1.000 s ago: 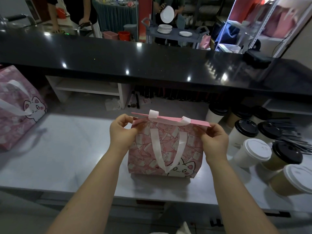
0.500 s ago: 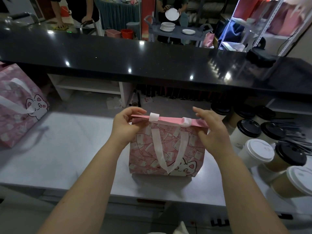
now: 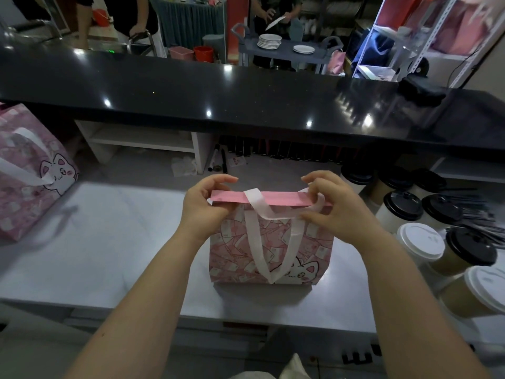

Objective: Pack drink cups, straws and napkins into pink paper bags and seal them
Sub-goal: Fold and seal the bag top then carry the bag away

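Head view: cat-printed pink bag (image 3: 232, 255), top folded flat, apparently closed.

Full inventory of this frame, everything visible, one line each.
centre bag: 1, pink cat print, white handles, upright on worktop, top folded over
left bag: 1, same pink print, worktop's left edge
black-lidded cups: about 6, worktop right
white-lidded cups: 2, nearest right
straws: pile, black, far right
worktop: 1, white
bar top: 1, black, behind
plates: white, on grey cart, background
left hand: pinches centre bag's folded top, left end
right hand: pinches it, right end
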{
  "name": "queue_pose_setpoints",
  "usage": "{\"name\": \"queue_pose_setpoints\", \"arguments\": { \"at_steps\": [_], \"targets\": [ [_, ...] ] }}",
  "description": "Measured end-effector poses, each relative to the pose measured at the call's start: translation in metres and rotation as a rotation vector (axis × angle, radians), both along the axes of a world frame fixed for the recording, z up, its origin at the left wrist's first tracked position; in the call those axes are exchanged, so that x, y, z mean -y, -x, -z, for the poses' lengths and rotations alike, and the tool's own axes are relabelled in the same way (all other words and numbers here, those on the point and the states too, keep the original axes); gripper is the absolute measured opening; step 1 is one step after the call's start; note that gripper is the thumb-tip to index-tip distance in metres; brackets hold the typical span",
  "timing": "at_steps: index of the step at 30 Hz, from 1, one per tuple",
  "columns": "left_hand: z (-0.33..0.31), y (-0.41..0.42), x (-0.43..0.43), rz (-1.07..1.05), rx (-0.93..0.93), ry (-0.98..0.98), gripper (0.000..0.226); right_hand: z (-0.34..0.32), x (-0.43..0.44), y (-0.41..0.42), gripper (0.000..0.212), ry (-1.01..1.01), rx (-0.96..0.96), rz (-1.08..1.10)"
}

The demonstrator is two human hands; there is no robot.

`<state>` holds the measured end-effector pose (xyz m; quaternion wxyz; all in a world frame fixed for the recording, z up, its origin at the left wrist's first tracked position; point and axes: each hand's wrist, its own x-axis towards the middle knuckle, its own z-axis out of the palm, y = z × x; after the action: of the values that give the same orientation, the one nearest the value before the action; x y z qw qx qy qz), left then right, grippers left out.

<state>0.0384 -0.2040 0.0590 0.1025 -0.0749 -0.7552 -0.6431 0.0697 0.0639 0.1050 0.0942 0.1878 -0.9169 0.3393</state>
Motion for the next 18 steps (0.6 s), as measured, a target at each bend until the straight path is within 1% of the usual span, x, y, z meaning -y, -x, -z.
{"name": "queue_pose_setpoints", "arguments": {
  "at_steps": [2,3,6,9,11,14,18],
  "targets": [
    [0.001,0.0,0.001,-0.005,-0.004,-0.004,0.045,-0.004,-0.003,0.002,0.032,0.162,0.004,0.036],
    [0.001,0.0,0.002,-0.002,-0.003,-0.002,0.045,-0.006,-0.005,0.004,0.029,0.215,0.017,0.064],
    [0.002,0.001,0.002,0.009,-0.003,-0.005,0.045,-0.006,-0.009,0.01,0.007,0.418,0.08,0.144],
    [0.003,0.0,0.002,0.01,0.004,-0.026,0.044,0.004,-0.018,0.011,0.018,0.593,0.085,0.225],
    [0.005,0.0,0.001,0.008,0.002,-0.036,0.044,0.014,-0.024,0.007,0.018,0.688,0.178,0.249],
    [0.006,-0.001,0.001,-0.001,-0.007,-0.03,0.044,0.032,-0.023,-0.003,0.018,0.745,0.303,0.244],
    [0.01,-0.002,0.001,-0.023,-0.022,-0.035,0.046,0.046,-0.014,-0.01,0.021,0.86,0.257,0.325]
  ]
}}
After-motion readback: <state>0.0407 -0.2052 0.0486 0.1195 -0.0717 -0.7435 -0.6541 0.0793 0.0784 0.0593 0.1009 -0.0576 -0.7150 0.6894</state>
